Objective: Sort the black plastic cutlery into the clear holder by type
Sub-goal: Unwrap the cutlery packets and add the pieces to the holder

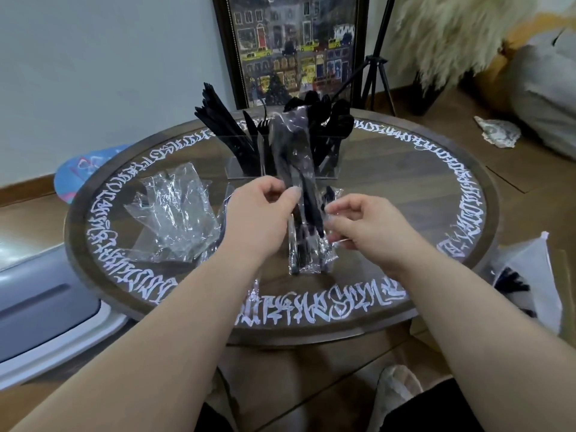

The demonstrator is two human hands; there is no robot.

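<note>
Cutlery packet [299,194] pinched between left hand [261,210], right hand [364,226].

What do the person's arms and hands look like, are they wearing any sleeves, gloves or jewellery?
Both arms are bare from the frame edge to the wrist, with no sleeves in view. The left hand and right hand wear no gloves, and no rings, watch or bracelets show. The nails that show are short and look unpainted.

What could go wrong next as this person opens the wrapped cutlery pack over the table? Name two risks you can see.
1. Both hands, the left hand and the right hand, pinch the clear cutlery packet in mid-air; a sudden tear might scatter the pieces.
2. The packet hangs just in front of the crowded clear holder, so a jerk could knock its upright cutlery.
</note>
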